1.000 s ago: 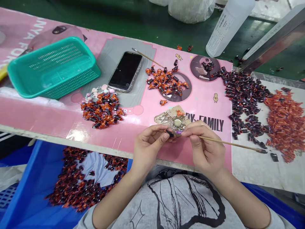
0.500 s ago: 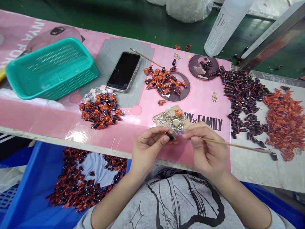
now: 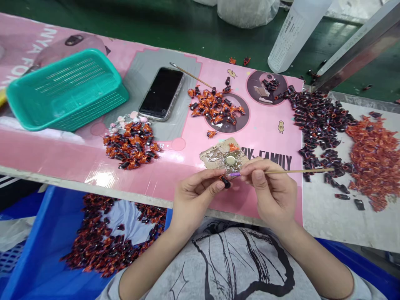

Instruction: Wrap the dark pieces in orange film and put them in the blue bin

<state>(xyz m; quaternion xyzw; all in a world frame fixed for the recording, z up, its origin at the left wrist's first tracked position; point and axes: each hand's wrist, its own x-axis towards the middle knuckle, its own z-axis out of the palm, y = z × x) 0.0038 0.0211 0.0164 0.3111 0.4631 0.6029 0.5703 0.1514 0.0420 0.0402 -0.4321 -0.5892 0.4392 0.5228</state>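
Between thumb and fingers, my left hand [image 3: 200, 193] pinches a small black piece [image 3: 225, 182] with an orange edge. My right hand [image 3: 271, 187] grips a thin wooden stick [image 3: 300, 171], whose shaft points right over the black pieces. A small purple tip [image 3: 234, 174] shows between my two hands, close to the black piece; whether they touch is unclear. Just beyond my fingers lies a brown card [image 3: 218, 154] covered in shiny wet material, with a round metallic disc [image 3: 231, 160] and an orange piece [image 3: 233, 147] on it.
Joined orange-and-black pieces [image 3: 133, 146] lie left, more [image 3: 215, 106] beyond the card. A phone [image 3: 162, 92], a brush [image 3: 190, 75] and a green basket [image 3: 67, 89] are on the pink mat. Black pieces [image 3: 321, 121] and orange pieces [image 3: 375, 154] are heaped right. A blue bin [image 3: 53, 225] stands below.
The stick's far end has swung up and away from me. The black piece in my left hand has tilted and moved slightly nearer to me.
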